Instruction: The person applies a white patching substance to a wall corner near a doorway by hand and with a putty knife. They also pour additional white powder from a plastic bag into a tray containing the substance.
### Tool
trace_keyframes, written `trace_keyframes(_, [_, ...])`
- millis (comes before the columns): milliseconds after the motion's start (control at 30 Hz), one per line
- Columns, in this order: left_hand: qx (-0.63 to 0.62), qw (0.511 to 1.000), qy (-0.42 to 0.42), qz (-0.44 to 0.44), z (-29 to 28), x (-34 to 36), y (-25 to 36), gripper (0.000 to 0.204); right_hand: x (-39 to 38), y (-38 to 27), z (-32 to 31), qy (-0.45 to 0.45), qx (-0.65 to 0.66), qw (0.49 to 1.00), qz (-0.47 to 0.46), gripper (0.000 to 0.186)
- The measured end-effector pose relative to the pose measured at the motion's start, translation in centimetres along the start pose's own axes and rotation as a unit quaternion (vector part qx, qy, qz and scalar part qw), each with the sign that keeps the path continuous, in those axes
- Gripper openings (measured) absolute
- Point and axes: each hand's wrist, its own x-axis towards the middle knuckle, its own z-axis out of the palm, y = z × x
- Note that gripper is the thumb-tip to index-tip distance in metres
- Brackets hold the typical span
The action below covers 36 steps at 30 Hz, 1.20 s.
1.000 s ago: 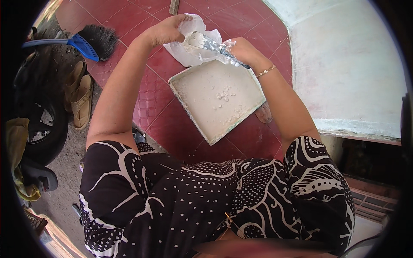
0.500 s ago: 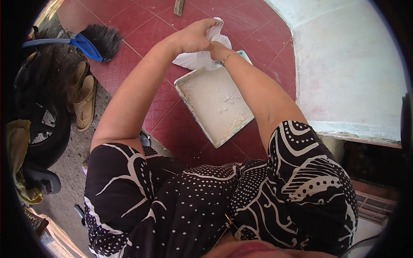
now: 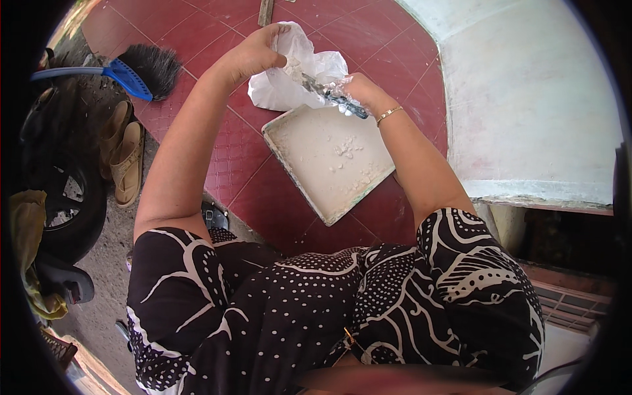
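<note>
Head view. Clock positions are read from the middle of the tray (image 3: 295,176), with 6 o'clock toward the patterned top (image 3: 309,309).

1. The tray lies on the red tile floor (image 3: 257,204), turned at a slant. It holds off-white paste (image 3: 313,158); lumps (image 3: 347,150) sit in its right half.

2. The left hand (image 3: 259,54), at 11 o'clock, grasps the white bag (image 3: 273,89) by its upper left edge, thumb and fingers pinching the rim. The bag stands gaping just beyond the tray, with pale powder (image 3: 293,68) inside. Its lower edge overlaps the tray's far corner from where I look; I cannot tell whether the two touch.

3. The right hand (image 3: 361,91), near 1 o'clock, is closed around the handle of the scraper (image 3: 339,99). White paste coats its fingers. The blade points toward 10 o'clock and reaches into the bag, at the powder. A bracelet (image 3: 390,116) circles the right wrist.

4. Surroundings: a blue broom (image 3: 131,78) at 10 o'clock, brown sandals (image 3: 126,161) at 9 o'clock, a pale ledge (image 3: 533,105) between 2 and 3 o'clock, and a wood strip (image 3: 265,12) at 11 o'clock, beyond the bag.
</note>
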Motion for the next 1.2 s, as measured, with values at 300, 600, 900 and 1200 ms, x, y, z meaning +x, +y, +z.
trace_keyframes(300, [-0.017, 1.0, 0.021, 0.008, -0.6, 0.5, -0.9, 0.072, -3.3, -0.4, -2.2, -0.074, 0.145, 0.987, -0.008, 0.022])
trace_keyframes(600, [-0.073, 0.997, 0.026, 0.003, -1.4, 0.5, -0.7, 0.07, -5.0, 0.3, -3.1, -0.061, 0.141, 0.988, -0.028, 0.025])
trace_keyframes(900, [-0.028, 0.996, 0.084, 0.012, -1.8, 0.9, -0.8, 0.073, -5.0, -0.2, -2.7, -0.066, 0.204, 0.976, -0.021, 0.026])
trace_keyframes(1200, [0.047, 0.975, 0.214, -0.045, -3.0, 1.0, -2.0, 0.068, -10.6, -1.5, -7.4, -0.032, 0.219, 0.97, -0.099, 0.027])
